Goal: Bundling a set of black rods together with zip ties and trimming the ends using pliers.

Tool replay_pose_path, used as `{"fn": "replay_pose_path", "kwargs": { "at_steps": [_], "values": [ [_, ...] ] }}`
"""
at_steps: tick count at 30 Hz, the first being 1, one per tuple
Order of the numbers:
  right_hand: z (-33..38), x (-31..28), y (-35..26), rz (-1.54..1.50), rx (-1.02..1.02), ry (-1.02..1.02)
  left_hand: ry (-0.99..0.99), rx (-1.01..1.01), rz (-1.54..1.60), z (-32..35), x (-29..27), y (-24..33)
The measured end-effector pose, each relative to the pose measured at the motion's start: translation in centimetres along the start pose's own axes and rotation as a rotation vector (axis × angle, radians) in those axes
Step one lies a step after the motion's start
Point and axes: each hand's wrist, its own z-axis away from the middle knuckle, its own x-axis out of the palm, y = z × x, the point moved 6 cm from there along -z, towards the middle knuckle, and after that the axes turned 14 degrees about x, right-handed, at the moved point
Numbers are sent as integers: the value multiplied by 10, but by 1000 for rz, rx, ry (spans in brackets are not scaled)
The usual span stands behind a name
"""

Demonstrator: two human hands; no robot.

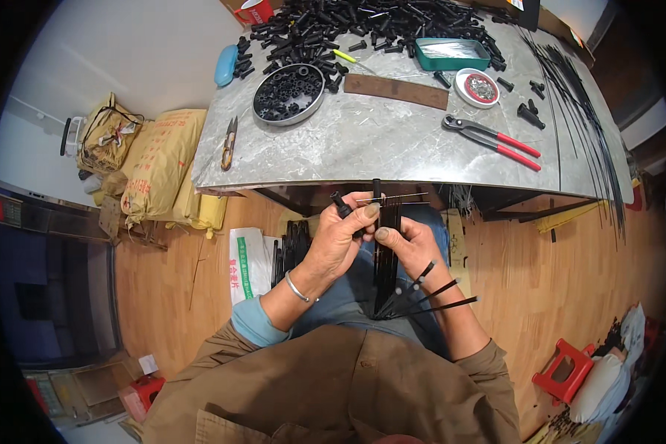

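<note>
My left hand (338, 235) is closed in front of the table edge, and a short black plastic tube (341, 205) sticks up out of its fingers. Its thumb presses on a thin metal needle or wire (413, 195) that lies crosswise at the top of a bundle of thin black strips (386, 270). Around the right side of that bundle my right hand (413, 248) is closed, thumb on top. The strips hang down to my lap, where several ends fan out over my right forearm. Another black piece (377, 187) stands upright at the left hand's fingertips; its lower part is hidden.
On the grey table (288, 159) lie pincers with red handles (492, 142), thread snips (229, 144), a round tray of black rings (288, 95), a brown flat bar (396, 91), a green box (453, 54) and heaped black plastic parts (311, 37). Long black strips (581, 111) overhang the right edge.
</note>
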Motion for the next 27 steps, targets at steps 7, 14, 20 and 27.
{"fn": "replay_pose_path", "kwargs": {
  "at_steps": [7, 14, 20, 27],
  "values": [
    [-5, 0, 16, -272, 196, -140, -11, -27, -28, 1, 1, -1],
    [-3, -3, 13, -225, 189, -159, -14, 65, -179, 6, 4, 8],
    [1, -2, 12, -210, 232, -169, -57, -65, 7, 4, 3, 2],
    [6, -1, 10, -40, 184, -122, -132, -49, 4, 10, 10, 8]
  ]
}}
